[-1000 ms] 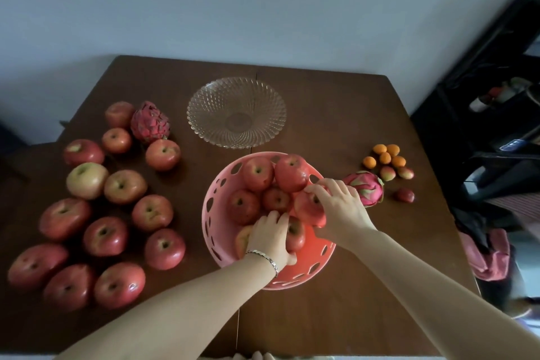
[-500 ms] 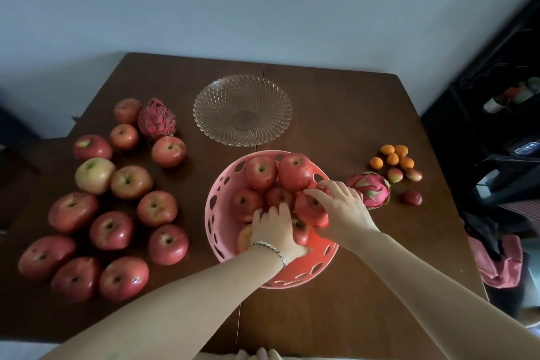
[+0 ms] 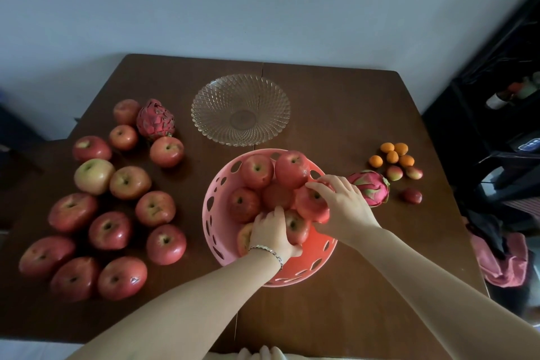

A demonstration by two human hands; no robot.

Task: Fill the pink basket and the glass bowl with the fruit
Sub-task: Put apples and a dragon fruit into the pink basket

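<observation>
We have the pink basket [image 3: 217, 231] at centre partly filled with apples, our left hand [image 3: 273, 231] and right hand [image 3: 343, 204] each with fingers curled on an apple inside. The glass bowl [image 3: 241, 109] at twelve o'clock holds nothing yet. Loose apples [image 3: 108, 231] wait at nine o'clock, a dragon fruit [image 3: 369, 187] and kumquats [image 3: 393, 155] at three; nothing blocks the surface [image 3: 350, 286]

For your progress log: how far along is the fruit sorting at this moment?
Done: the pink basket already holds several apples. In hand: the left hand and right hand each rest on an apple inside it. Left: the glass bowl is empty; loose apples, two dragon fruits and small orange fruits lie on the table.
</observation>
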